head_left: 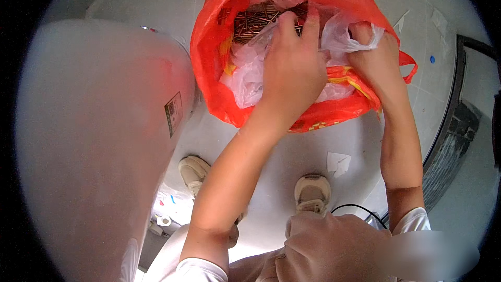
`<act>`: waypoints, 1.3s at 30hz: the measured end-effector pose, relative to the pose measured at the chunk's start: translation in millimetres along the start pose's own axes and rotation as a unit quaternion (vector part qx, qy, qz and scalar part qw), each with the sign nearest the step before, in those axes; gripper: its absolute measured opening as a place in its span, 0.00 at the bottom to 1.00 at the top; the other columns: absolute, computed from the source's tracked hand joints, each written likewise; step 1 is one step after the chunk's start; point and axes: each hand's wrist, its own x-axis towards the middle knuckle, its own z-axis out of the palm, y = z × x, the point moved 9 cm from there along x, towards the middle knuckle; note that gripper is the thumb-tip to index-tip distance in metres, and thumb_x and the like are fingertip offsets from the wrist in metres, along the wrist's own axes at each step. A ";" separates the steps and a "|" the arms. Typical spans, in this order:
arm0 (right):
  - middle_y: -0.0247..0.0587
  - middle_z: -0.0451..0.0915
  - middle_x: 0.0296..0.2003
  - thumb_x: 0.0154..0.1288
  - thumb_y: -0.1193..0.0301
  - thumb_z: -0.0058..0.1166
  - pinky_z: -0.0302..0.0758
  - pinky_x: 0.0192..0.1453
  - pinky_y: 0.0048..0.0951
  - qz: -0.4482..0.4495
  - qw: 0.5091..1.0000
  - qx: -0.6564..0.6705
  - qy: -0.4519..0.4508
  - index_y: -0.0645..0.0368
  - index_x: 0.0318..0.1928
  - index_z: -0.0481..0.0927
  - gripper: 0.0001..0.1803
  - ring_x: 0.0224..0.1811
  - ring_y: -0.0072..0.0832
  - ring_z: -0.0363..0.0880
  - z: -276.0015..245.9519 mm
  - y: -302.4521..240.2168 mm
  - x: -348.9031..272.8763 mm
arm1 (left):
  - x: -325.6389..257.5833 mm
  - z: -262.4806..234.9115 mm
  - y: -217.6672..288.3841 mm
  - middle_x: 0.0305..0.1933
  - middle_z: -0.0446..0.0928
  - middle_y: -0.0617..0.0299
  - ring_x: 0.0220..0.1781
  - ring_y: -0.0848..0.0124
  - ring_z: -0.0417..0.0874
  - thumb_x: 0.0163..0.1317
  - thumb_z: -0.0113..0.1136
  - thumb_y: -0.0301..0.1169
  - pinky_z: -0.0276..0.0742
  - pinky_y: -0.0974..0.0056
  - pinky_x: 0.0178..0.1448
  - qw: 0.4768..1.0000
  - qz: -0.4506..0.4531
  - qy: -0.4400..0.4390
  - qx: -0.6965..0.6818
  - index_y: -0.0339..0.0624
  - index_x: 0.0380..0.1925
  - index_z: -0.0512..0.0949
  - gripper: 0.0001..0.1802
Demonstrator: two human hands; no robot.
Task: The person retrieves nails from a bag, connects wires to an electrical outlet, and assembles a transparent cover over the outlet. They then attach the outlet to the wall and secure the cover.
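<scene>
A red plastic bag (215,91) with yellow patches stands wide-mouthed on the floor in front of me. Inside it a clear plastic bag (245,75) lies crumpled around a heap of thin bronze-coloured nails or screws (254,23); which of the two I cannot tell. My left hand (297,55) reaches into the mouth, back upward, two fingers stretched apart over the heap's right side. Its other fingers are partly hidden. At the right rim, my right hand (371,55) has its fingers curled into the clear bag's edge, with a loop of the film around them.
A large pale smooth panel (99,125) with a small label rises close on my left. My shoes (312,190) stand on the grey floor, near a scrap of white paper (339,163). A dark-framed panel (459,99) is at the right, beside a black cable (360,206).
</scene>
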 end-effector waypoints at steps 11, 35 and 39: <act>0.51 0.87 0.38 0.61 0.69 0.59 0.81 0.41 0.52 -0.048 0.998 -0.009 0.046 0.57 0.45 0.84 0.12 0.40 0.53 0.87 7.5 -0.3 0.0 | 15.3 -10.3 -11.8 0.51 0.76 0.39 0.49 0.37 0.82 0.66 0.57 0.26 0.81 0.40 0.54 0.999 -0.035 0.014 -0.035 0.33 0.44 0.79 0.10; 0.36 0.88 0.45 0.76 0.70 0.57 0.62 0.25 0.12 0.169 0.562 0.802 -0.112 0.63 0.71 0.72 0.27 0.26 0.11 0.72 -19.0 -79.8 -55.1 | -37.3 -64.3 12.6 0.43 0.86 0.53 0.38 0.70 0.90 0.62 0.66 0.09 0.90 0.67 0.41 0.835 -0.264 0.002 -0.483 0.29 0.54 0.76 0.21; 0.41 0.86 0.54 0.81 0.66 0.50 0.71 0.34 0.18 0.140 0.551 0.812 -0.131 0.65 0.71 0.72 0.24 0.32 0.15 0.77 -12.1 -84.2 -55.4 | -47.6 -72.9 -2.5 0.38 0.87 0.53 0.35 0.69 0.90 0.61 0.66 0.09 0.88 0.68 0.37 0.840 -0.300 0.018 -0.451 0.29 0.52 0.78 0.19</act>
